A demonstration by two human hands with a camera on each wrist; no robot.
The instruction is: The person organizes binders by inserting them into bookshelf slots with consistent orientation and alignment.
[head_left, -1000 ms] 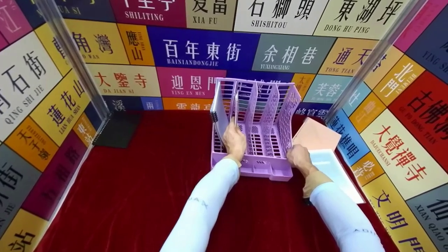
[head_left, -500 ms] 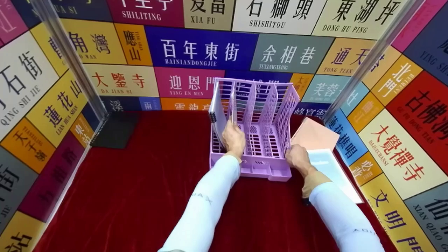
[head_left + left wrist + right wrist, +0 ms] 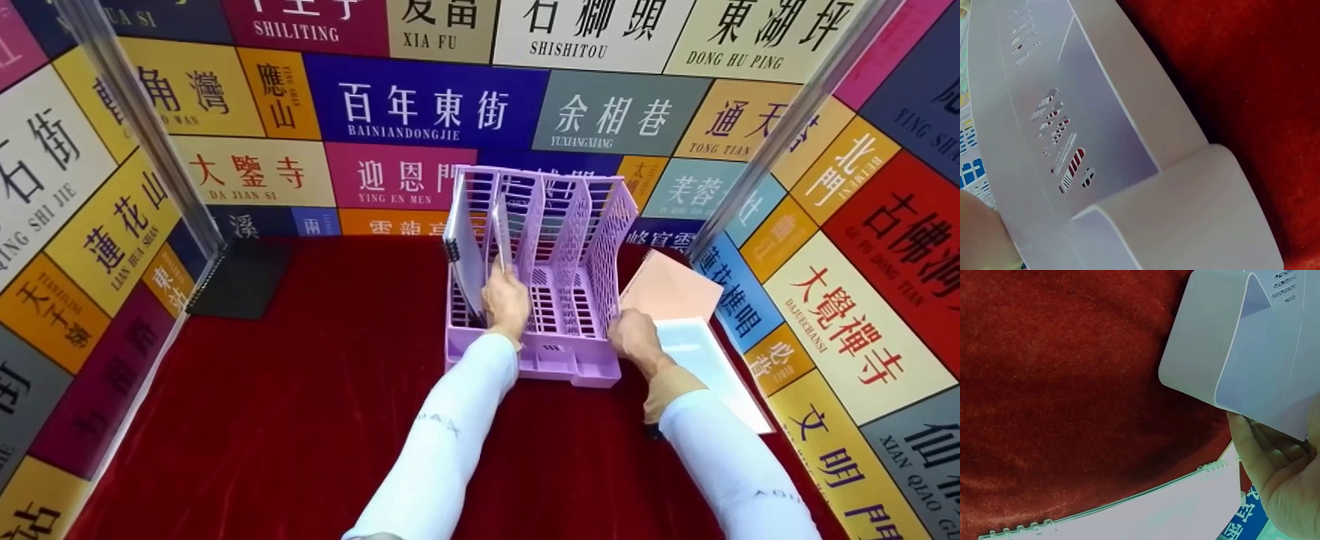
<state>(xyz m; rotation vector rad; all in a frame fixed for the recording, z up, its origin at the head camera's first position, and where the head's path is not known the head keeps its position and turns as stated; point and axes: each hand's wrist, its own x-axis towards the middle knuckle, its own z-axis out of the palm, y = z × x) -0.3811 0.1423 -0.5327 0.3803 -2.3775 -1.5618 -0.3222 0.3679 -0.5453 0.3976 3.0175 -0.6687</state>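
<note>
A purple file rack (image 3: 559,356) with upright slatted dividers stands on the red cloth. My left hand (image 3: 506,300) reaches into its second compartment from the left and pinches the near edge of a thin notebook (image 3: 500,229), which stands upright and is seen edge-on. A spiral notebook (image 3: 466,262) leans in the leftmost compartment. My right hand (image 3: 636,336) grips the rack's right side near the front; in the right wrist view its fingers (image 3: 1252,450) lie against the side wall. Only a bit of the left hand (image 3: 982,236) shows in the left wrist view.
A black spiral notebook (image 3: 240,279) lies at the back left. To the right of the rack lie a pink spiral notebook (image 3: 673,285) and a white notebook (image 3: 712,375), partly behind the right forearm. Printed panels (image 3: 427,101) wall the cloth at the back and sides.
The left hand has shifted slightly right inside the compartment, and the near edge of the thin notebook has swung right with it. The right hand keeps its place on the rack.
</note>
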